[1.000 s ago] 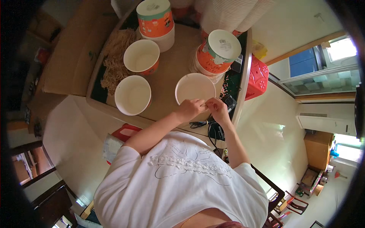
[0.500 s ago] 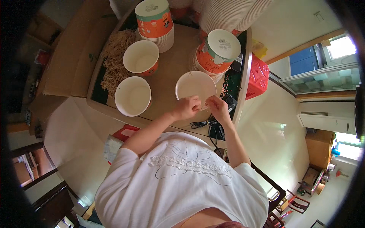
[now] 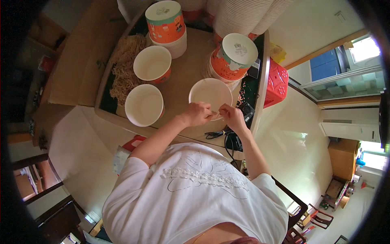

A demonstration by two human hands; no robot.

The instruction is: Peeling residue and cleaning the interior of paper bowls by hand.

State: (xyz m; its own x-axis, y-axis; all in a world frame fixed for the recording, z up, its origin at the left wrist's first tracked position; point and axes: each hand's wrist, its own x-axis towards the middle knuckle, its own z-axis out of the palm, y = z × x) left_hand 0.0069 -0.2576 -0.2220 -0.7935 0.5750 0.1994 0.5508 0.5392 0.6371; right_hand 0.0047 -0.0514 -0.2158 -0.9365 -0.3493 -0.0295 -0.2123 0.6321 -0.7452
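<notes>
My left hand [image 3: 198,113] and my right hand [image 3: 233,117] meet at the near rim of a white paper tub [image 3: 209,92]. Fingertips of both are pinched close together. Something thin and pale seems to be between them, too small to make out. The tub stands upright, with a brownish strand at its far rim. To the left are two more open paper tubs, a near one [image 3: 144,105] and a farther one [image 3: 152,63] with an orange outside. Brown shredded paper [image 3: 126,67] lies heaped beside them.
Stacked printed tubs stand at the back left [image 3: 165,24] and the right [image 3: 234,57]. Taller white stacks [image 3: 243,16] rise behind. By my right hand lie a black device [image 3: 246,110] and a coiled cable [image 3: 215,134]. A red stool [image 3: 276,83] stands beyond the table's right edge.
My hands remain pinched at the tub's near rim, with small finger shifts. The whole view has moved slightly.
</notes>
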